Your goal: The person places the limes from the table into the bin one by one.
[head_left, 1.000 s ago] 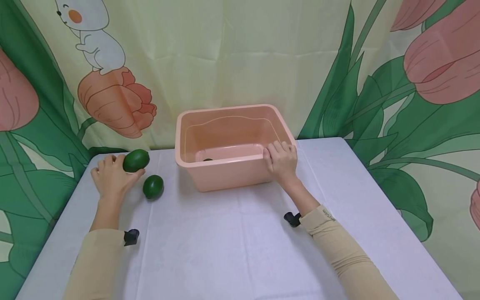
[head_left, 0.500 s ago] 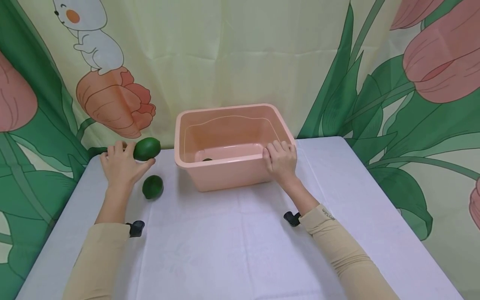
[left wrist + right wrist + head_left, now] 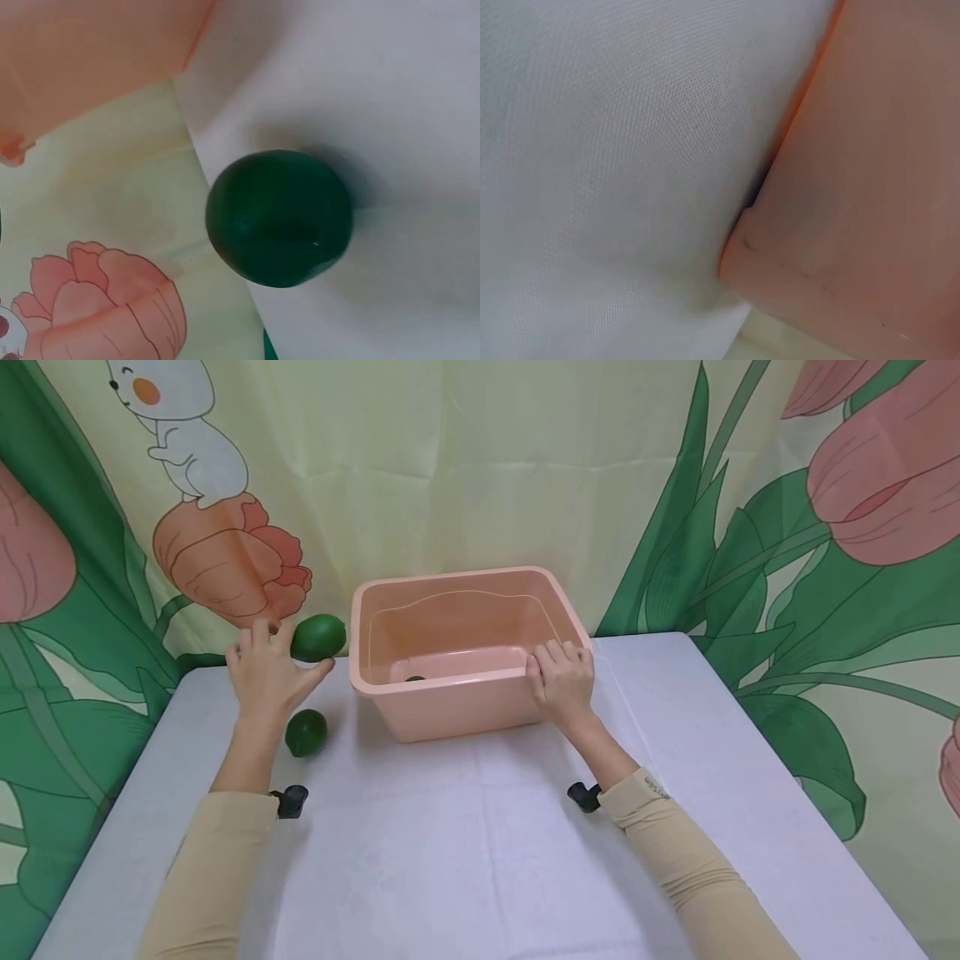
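My left hand (image 3: 266, 668) holds a glossy dark green lime (image 3: 318, 637) between thumb and fingers, raised above the table just left of the pink plastic tub (image 3: 457, 706). Below that hand, a second lime (image 3: 306, 732) lies on the white cloth; the left wrist view shows a lime (image 3: 279, 219) close up, with its shadow on the cloth. At the tub's front right corner, my right hand (image 3: 564, 681) grips the rim, fingers curled over it. Inside the tub, a bit of something green (image 3: 415, 678) peeks above the front rim, mostly hidden.
A white cloth (image 3: 420, 852) covers the table. Behind it hangs a pale yellow curtain (image 3: 480, 468) printed with tulips and a small white animal. In the right wrist view, the tub's outer wall (image 3: 855, 195) stands on the cloth.
My left hand has lifted the lime and carried it up and rightward, toward the tub. The right hand, the tub and the lime on the cloth have stayed in place.
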`<action>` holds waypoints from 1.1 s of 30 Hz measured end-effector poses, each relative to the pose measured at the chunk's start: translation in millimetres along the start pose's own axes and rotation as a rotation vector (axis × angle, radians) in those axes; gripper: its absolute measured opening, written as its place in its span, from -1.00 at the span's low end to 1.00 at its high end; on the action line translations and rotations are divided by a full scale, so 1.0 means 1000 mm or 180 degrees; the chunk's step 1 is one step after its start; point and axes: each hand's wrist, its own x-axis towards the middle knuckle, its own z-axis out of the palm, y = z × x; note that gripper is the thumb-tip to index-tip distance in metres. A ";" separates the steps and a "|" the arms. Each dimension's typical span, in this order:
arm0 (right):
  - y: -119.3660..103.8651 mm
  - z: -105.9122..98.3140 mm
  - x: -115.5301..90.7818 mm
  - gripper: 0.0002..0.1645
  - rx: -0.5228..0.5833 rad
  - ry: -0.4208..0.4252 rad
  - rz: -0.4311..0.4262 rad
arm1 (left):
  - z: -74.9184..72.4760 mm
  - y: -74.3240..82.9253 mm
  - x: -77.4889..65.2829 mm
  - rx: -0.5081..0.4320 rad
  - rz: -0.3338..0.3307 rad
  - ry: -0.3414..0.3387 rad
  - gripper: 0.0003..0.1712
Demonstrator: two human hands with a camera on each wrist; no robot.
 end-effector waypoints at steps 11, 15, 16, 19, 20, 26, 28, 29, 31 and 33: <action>0.000 0.002 0.000 -0.61 0.0027 0.0051 0.0028 | -0.004 0.019 0.006 -0.0117 0.0111 0.0229 -0.21; 0.000 0.002 0.000 -0.63 0.0030 0.0076 0.0017 | -0.006 0.024 0.006 -0.0142 0.0159 0.0333 -0.21; 0.000 0.002 0.000 -0.63 0.0028 0.0071 0.0017 | -0.007 0.026 0.007 -0.0149 0.0173 0.0340 -0.22; 0.001 0.002 -0.001 -0.63 0.0019 0.0038 0.0020 | -0.010 0.032 0.008 -0.0142 0.0224 0.0333 -0.26; 0.001 0.002 -0.001 -0.64 0.0013 0.0033 0.0022 | -0.010 0.034 0.008 -0.0134 0.0243 0.0328 -0.28; 0.001 0.003 -0.002 -0.62 0.0019 0.0044 0.0019 | -0.008 0.046 0.012 -0.0095 0.0378 0.0355 -0.29; 0.002 0.003 -0.002 -0.65 0.0033 0.0074 0.0013 | -0.007 0.050 0.013 -0.0105 0.0422 0.0354 -0.29; 0.002 0.003 -0.002 -0.66 0.0038 0.0089 0.0012 | -0.006 0.051 0.013 -0.0105 0.0445 0.0353 -0.29; 0.002 0.003 -0.002 -0.67 0.0042 0.0097 0.0015 | -0.004 0.055 0.014 -0.0097 0.0496 0.0360 -0.29; 0.002 0.003 -0.002 -0.67 0.0053 0.0089 0.0030 | -0.002 0.058 0.015 -0.0090 0.0550 0.0379 -0.30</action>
